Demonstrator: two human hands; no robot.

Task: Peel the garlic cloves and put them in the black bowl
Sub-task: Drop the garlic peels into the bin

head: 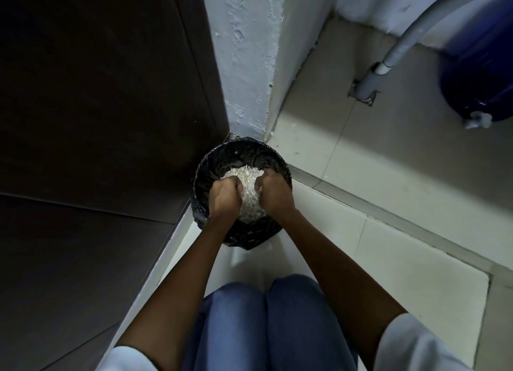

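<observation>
Down on the floor, wedged into the wall corner, sits the black lined container [222, 155]. The left hand [223, 197] and right hand [273, 194] dig in, fingers curled round clumps of pale garlic peelings [244, 174], probably sifting for cloves; none show.

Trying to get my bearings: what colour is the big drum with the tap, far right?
Dark blue drum, shown best in the head view.
</observation>
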